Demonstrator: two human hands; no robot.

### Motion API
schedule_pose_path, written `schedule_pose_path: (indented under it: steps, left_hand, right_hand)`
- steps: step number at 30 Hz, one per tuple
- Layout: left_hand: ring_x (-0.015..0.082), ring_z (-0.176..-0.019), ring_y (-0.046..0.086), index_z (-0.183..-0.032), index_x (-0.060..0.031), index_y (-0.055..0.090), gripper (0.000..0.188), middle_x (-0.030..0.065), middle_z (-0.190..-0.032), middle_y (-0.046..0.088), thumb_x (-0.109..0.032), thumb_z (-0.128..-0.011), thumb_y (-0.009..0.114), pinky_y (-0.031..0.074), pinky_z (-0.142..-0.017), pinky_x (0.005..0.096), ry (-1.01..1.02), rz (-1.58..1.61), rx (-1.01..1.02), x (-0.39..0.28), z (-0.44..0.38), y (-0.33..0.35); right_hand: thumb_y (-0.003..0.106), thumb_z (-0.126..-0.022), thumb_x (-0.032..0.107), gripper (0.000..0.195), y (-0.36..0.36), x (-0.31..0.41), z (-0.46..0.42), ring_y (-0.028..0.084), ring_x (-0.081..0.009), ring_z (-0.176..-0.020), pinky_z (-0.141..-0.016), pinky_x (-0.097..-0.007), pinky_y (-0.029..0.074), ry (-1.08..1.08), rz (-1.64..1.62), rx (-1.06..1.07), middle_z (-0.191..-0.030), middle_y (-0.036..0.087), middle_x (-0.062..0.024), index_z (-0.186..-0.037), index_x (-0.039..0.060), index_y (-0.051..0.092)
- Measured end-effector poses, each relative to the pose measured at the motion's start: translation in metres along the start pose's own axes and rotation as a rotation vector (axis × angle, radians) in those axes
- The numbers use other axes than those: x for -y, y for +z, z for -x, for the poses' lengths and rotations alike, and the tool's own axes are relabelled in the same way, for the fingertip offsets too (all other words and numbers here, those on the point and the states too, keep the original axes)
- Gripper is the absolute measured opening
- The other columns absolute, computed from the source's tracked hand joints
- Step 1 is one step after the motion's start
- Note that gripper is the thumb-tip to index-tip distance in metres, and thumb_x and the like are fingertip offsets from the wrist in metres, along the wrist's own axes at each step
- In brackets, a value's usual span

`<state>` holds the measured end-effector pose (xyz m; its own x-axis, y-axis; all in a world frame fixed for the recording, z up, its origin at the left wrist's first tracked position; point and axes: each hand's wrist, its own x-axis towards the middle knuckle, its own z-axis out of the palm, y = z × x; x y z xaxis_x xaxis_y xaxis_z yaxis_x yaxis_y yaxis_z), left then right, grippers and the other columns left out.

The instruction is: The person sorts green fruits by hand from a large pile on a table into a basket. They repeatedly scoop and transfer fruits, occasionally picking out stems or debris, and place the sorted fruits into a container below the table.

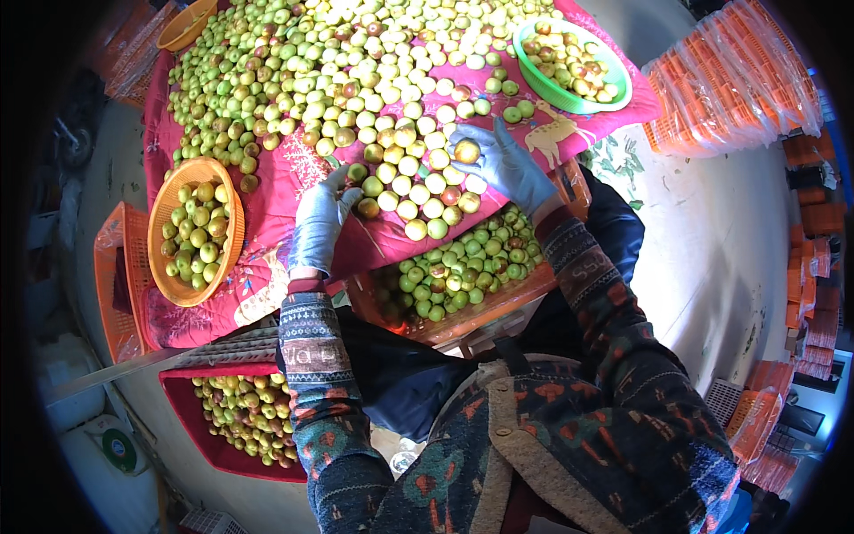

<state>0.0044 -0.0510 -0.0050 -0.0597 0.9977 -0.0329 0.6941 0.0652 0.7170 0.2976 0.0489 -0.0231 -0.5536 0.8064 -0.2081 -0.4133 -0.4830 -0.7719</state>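
Note:
My left hand, in a pale blue glove, rests at the near edge of the fruit spread, its fingertips beside a green fruit. Whether it grips that fruit I cannot tell. My right hand, gloved the same way, holds a yellow-brown round fruit at its fingers. Many green and reddish jujube-like fruits cover the pink patterned quilt. Below the quilt's edge, an orange crate holds green fruits.
An orange basket of fruit lies left, a green basket of fruit at the upper right. A red-lined crate of fruit stands lower left. Wrapped orange crates are stacked right. Another orange basket is at the upper left.

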Motion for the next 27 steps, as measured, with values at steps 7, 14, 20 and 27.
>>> schedule_pose_path:
  steps: [7, 14, 20, 27]
  left_hand:
    - [0.0204, -0.096, 0.062, -0.141, -0.0054, 0.036, 0.073, 0.015, -0.117, 0.062, -0.013, -0.079, 0.074, 0.053, -0.079, 0.0317, 0.068, 0.455, 0.117, 0.002, 0.005, 0.027]
    - [0.0192, -0.082, 0.067, -0.126, -0.0003, 0.052, 0.053, 0.0117, -0.106, 0.063, 0.001, -0.077, 0.072, 0.058, -0.063, 0.0287, -0.208, 0.996, 0.147, -0.011, 0.02, 0.001]
    - [0.0168, -0.08, 0.064, -0.123, -0.0029, 0.056, 0.047, 0.0083, -0.1, 0.064, 0.004, -0.078, 0.067, 0.056, -0.068, 0.0283, -0.243, 0.948, -0.093, 0.011, 0.016, -0.006]
    - [0.021, -0.089, 0.063, -0.128, 0.0015, 0.051, 0.049, 0.0137, -0.112, 0.06, 0.0, -0.081, 0.064, 0.056, -0.072, 0.03, -0.255, 0.964, -0.186, 0.014, 0.002, 0.0]
  right_hand:
    - [0.031, -0.093, 0.063, 0.076, 0.055, -0.019, -0.006, 0.039, -0.0215, -0.129, -0.105, -0.0388, 0.034, 0.06, -0.013, 0.174, -0.141, 0.042, -0.0118, -0.142, 0.0037, 0.033]
    - [0.033, -0.096, 0.056, 0.068, 0.096, -0.034, -0.019, 0.047, -0.0232, -0.125, -0.102, -0.0369, 0.038, 0.014, 0.232, 0.17, -0.136, 0.049, -0.0139, -0.137, 0.0019, 0.04]
    - [0.053, -0.089, 0.047, 0.054, 0.008, -0.042, -0.075, 0.04, -0.0375, -0.127, -0.1, -0.0525, 0.036, -0.55, 1.67, -0.267, -0.136, 0.046, -0.017, -0.137, 0.024, 0.042]
    - [0.06, -0.084, 0.046, 0.067, 0.029, -0.062, -0.012, 0.024, -0.0406, -0.137, -0.103, -0.0607, 0.028, -0.463, 2.034, 0.117, -0.148, 0.031, -0.0108, -0.143, 0.0252, 0.034]
